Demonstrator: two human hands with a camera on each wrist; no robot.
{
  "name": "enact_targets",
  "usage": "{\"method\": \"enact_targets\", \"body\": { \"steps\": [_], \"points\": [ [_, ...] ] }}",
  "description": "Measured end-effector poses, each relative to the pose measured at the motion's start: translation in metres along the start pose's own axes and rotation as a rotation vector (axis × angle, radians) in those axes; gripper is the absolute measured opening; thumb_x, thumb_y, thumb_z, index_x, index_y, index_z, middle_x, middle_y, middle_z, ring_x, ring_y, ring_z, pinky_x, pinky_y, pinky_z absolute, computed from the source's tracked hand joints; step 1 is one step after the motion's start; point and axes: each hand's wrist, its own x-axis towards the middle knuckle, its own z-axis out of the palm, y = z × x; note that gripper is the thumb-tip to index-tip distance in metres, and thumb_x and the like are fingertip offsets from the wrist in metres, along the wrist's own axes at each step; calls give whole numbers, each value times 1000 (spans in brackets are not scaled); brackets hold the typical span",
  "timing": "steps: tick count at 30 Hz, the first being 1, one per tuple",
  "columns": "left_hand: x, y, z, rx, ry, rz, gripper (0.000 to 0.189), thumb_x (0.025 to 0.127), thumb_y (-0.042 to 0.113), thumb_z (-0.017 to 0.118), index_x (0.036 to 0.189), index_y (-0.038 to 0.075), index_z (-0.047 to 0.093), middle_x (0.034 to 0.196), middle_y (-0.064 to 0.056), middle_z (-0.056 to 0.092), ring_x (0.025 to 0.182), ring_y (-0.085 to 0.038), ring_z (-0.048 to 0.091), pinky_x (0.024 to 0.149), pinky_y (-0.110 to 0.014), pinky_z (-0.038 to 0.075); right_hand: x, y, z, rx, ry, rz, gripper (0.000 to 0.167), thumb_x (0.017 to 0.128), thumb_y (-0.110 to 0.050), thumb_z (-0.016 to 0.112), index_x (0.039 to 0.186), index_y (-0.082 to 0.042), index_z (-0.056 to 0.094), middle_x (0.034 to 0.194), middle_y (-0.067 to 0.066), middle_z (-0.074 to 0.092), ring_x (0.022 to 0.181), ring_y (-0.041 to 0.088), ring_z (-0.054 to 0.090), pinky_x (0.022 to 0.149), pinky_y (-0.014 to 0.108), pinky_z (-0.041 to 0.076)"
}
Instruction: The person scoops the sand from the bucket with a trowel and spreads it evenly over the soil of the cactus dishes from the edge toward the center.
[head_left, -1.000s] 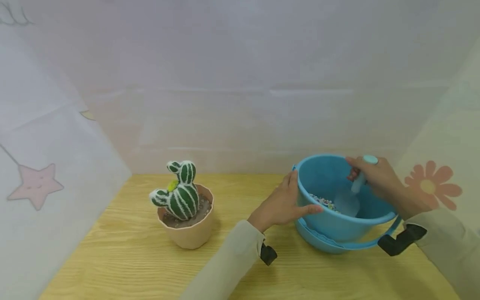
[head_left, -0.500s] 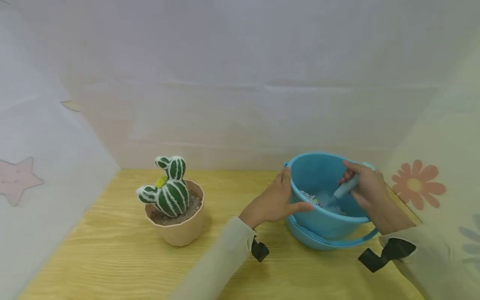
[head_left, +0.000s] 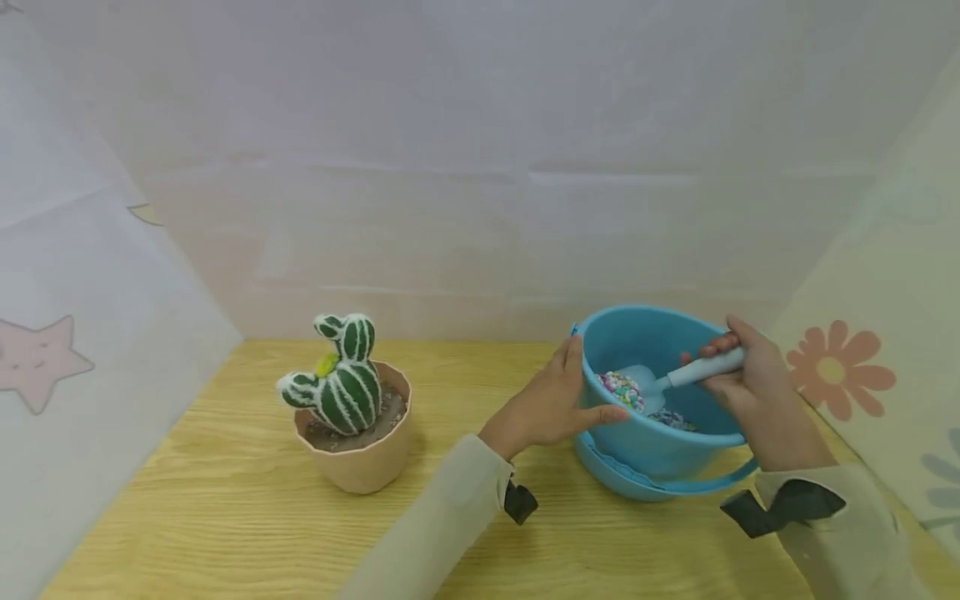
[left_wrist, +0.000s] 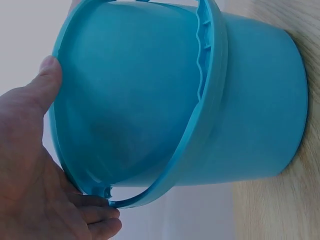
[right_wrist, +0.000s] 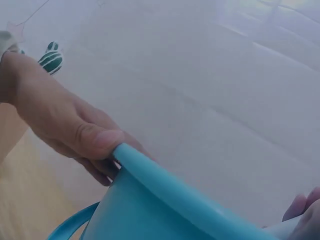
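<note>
A light blue bucket (head_left: 652, 454) stands on the wooden table, its handle hanging down in front. My left hand (head_left: 542, 408) rests against the near left of its rim; the left wrist view has thumb and fingers fairly straight along the outside. With my right hand (head_left: 753, 392) I grip the white-blue handle of a hand trowel (head_left: 701, 367), palm turned up. The trowel's pale blade is inside the bucket and carries a heap of multicoloured small beads or pebbles (head_left: 621, 390). More small pieces (head_left: 672, 419) lie on the bucket's bottom. The right wrist view barely shows the trowel's handle.
A peach-coloured pot (head_left: 367, 467) stands on the table (head_left: 247, 500) to the left, with a green and white knitted cactus (head_left: 348, 400) set in brown filling. White cloth-like walls (head_left: 450, 208) close off the back and both sides of the table.
My right hand has turned palm up, and the trowel has tipped from steep to nearly level. Its blade has come up loaded with coloured pieces. My left hand has stayed at the rim.
</note>
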Motion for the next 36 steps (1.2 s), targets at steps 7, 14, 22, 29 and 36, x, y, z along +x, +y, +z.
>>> {"method": "enact_targets", "body": {
  "steps": [7,14,22,29,36],
  "points": [
    [1,2,0,21,11,2,108,85,65,52,152,7,-10,161,-13,-2,146,-28,18,115,-39,29,-5,-4,1,123,0,-56,25,96,-27,54,84,-7,48,72,12,49,67,31,49,83,48,44],
    [-2,0,-1,10,11,-11,109,85,66,53,152,8,-11,161,-13,-1,146,-28,16,115,-40,28,-8,-3,-4,279,-82,-61,39,95,-33,53,73,-3,40,68,15,43,64,33,40,84,44,39],
    [-3,0,0,16,11,-12,109,84,67,51,152,8,-10,161,-13,-1,146,-28,16,115,-41,27,-9,-3,-4,381,-132,-54,47,94,-39,52,70,0,42,65,15,39,61,33,34,80,44,36],
    [-2,0,2,20,13,-3,110,84,66,52,152,8,-11,161,-13,-2,146,-28,16,115,-40,27,-12,-6,-1,412,-121,-76,49,94,-41,52,69,0,43,64,14,40,60,32,34,79,43,35],
    [-2,1,1,13,26,-1,109,85,65,54,153,7,-9,161,-13,-1,146,-28,16,115,-41,27,-15,-13,2,417,-130,-107,51,94,-41,54,67,1,43,63,14,40,59,32,35,83,41,34]
  ]
}}
